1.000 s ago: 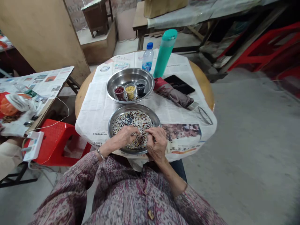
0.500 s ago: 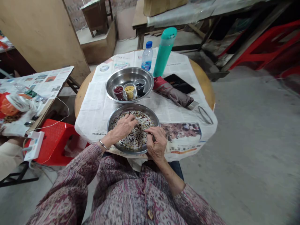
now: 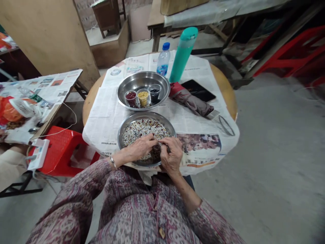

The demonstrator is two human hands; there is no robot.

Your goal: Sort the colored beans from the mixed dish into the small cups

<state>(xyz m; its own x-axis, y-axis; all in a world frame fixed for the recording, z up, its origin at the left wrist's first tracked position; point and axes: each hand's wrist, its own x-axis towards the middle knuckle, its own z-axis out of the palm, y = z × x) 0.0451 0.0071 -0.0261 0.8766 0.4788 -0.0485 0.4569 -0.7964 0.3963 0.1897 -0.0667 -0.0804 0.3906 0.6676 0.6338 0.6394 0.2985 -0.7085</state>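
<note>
A steel basin (image 3: pixel 121 135) of white grains mixed with dark, red and yellow beans (image 3: pixel 144 128) stands at the near side of the round table. Over its near right part, my left hand (image 3: pixel 142 146) has its fingertips bent and pressed together, against or right beside my right hand's fingers. My right hand (image 3: pixel 172 153) is curled at the basin's right rim, thumb near the forefinger. Whatever lies in either hand is hidden. Behind, a second steel basin (image 3: pixel 142 78) holds clear cups of red beans (image 3: pixel 131 96), yellow beans (image 3: pixel 143 96) and black beans (image 3: pixel 154 93).
Behind the basins stand a water bottle (image 3: pixel 164 60) and a teal flask (image 3: pixel 183 56). A folded umbrella (image 3: pixel 191 100) and a dark tablet-like slab (image 3: pixel 198 90) lie at the right on newspaper (image 3: pixel 101 118). A red stool (image 3: pixel 62 152) and a power strip (image 3: pixel 39 154) are at the left.
My left hand has moved right and nearer to me, from the middle of the grains to my right hand. My right hand stays at the rim. The view has shifted slightly.
</note>
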